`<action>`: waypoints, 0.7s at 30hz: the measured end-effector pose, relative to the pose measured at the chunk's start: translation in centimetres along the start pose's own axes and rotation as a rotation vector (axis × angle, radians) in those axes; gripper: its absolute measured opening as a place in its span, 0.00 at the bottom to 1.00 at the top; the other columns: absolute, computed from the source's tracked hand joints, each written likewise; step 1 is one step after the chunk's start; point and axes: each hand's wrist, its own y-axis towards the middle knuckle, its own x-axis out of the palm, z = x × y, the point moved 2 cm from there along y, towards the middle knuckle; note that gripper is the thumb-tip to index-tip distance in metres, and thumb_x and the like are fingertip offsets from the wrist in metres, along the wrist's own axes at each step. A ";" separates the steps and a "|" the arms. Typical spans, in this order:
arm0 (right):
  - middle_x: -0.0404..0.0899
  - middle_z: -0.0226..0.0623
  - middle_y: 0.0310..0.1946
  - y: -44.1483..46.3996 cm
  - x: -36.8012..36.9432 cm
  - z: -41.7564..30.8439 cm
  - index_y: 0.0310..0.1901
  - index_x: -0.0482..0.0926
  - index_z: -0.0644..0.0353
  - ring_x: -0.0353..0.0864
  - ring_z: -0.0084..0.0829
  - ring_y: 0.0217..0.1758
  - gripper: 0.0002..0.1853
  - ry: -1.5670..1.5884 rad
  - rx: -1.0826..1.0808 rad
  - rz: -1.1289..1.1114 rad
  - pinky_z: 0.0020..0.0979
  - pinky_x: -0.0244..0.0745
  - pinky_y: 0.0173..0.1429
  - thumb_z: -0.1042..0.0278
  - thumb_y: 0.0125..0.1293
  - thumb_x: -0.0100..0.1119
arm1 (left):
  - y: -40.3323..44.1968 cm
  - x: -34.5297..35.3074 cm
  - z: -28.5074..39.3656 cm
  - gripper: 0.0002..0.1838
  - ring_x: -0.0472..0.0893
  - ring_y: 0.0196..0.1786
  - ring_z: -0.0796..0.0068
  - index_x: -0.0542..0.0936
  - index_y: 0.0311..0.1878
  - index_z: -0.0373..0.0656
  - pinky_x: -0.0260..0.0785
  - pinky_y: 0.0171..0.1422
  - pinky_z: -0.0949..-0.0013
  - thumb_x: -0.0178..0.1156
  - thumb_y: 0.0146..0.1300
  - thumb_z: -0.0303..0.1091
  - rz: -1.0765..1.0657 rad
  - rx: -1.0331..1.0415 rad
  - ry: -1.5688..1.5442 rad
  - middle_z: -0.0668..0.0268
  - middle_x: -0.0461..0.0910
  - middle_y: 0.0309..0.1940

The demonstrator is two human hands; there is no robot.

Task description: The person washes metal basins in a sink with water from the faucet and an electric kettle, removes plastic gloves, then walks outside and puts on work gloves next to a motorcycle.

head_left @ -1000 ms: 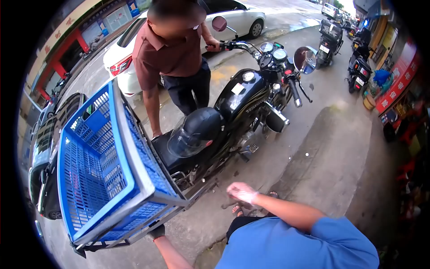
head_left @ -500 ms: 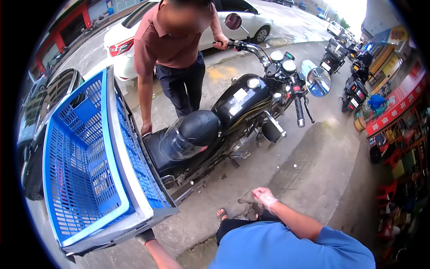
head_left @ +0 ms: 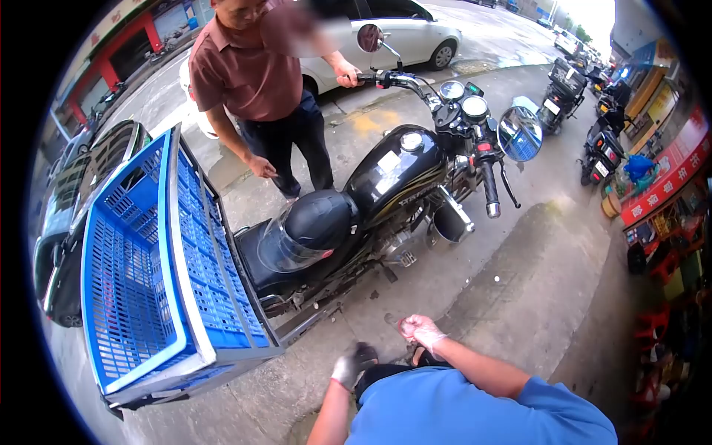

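My right hand [head_left: 421, 331], in a thin clear glove, is closed in front of my body. A small reddish edge shows at its fingers, but I cannot make out what it holds. My left hand [head_left: 354, 365], in a grey and dark glove, hangs near my waist, its fingers smeared by motion. Beyond my hands stands a black motorcycle [head_left: 386, 167] with a black helmet [head_left: 317, 219] lying on its seat. A blue plastic crate [head_left: 137, 297] sits in a metal frame [head_left: 241, 360] at its rear. Neither hand touches the motorcycle.
Across the motorcycle, a person in a reddish shirt [head_left: 241, 74] has one hand on the handlebar grip. A white car [head_left: 415, 37] is behind them, and a dark car [head_left: 67, 237] is at left. Parked scooters [head_left: 602, 152] and a red banner [head_left: 671, 174] line the right side.
My left hand has moved right, from under the crate's frame to near my waist. The other person's lower hand has left the rear of the seat and now hangs in the air.
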 end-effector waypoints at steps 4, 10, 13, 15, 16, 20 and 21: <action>0.77 0.30 0.27 0.6 -1.9 0.0 0.40 0.77 0.60 0.74 0.19 0.26 0.08 0.018 0.017 -0.229 0.21 0.70 0.29 0.67 0.63 0.55 | 3.5 10.7 -0.5 0.24 0.78 0.44 0.71 0.70 0.54 0.38 0.73 0.46 0.67 0.48 0.66 0.49 -0.152 0.100 0.358 0.62 0.77 0.42; 0.79 0.34 0.29 0.8 -12.2 -2.9 0.41 0.76 0.61 0.77 0.22 0.27 0.09 0.257 -0.082 -0.100 0.22 0.75 0.32 0.68 0.61 0.56 | 8.0 15.1 -1.8 0.13 0.73 0.35 0.79 0.74 0.43 0.40 0.73 0.39 0.74 0.50 0.65 0.40 0.042 0.188 0.532 0.70 0.73 0.30; 0.78 0.33 0.26 1.3 -19.3 -7.6 0.38 0.76 0.57 0.75 0.22 0.24 0.13 0.464 -0.134 0.150 0.22 0.72 0.29 0.56 0.60 0.58 | 9.4 15.3 -2.5 0.10 0.71 0.36 0.80 0.74 0.40 0.40 0.70 0.40 0.75 0.49 0.63 0.36 0.143 0.184 0.503 0.70 0.73 0.30; 0.78 0.34 0.32 1.6 -22.3 -11.2 0.43 0.75 0.60 0.76 0.24 0.31 0.20 0.520 -0.198 0.213 0.26 0.73 0.36 0.50 0.62 0.52 | 11.9 13.7 -3.9 0.16 0.74 0.38 0.76 0.74 0.45 0.35 0.67 0.42 0.71 0.52 0.57 0.36 0.236 0.290 0.693 0.63 0.75 0.33; 0.78 0.36 0.35 1.5 -23.1 -13.5 0.45 0.74 0.60 0.76 0.25 0.34 0.21 0.551 -0.240 0.208 0.27 0.73 0.39 0.49 0.63 0.51 | 12.3 13.8 -4.1 0.18 0.74 0.40 0.73 0.74 0.45 0.36 0.64 0.43 0.71 0.52 0.54 0.37 0.239 0.280 0.692 0.62 0.75 0.33; 0.77 0.40 0.40 2.9 -24.0 -19.9 0.50 0.70 0.62 0.77 0.28 0.42 0.24 0.488 -0.451 0.195 0.30 0.73 0.43 0.48 0.66 0.46 | 15.8 13.8 -4.6 0.15 0.74 0.40 0.73 0.75 0.43 0.37 0.65 0.46 0.70 0.51 0.56 0.35 0.255 0.295 0.594 0.61 0.76 0.34; 0.77 0.39 0.39 3.0 -23.4 -21.4 0.49 0.70 0.62 0.78 0.27 0.40 0.21 0.474 -0.499 0.210 0.28 0.74 0.40 0.52 0.65 0.51 | 14.2 16.5 -2.7 0.13 0.75 0.40 0.72 0.76 0.41 0.39 0.65 0.49 0.70 0.50 0.57 0.35 0.256 0.279 0.525 0.59 0.76 0.35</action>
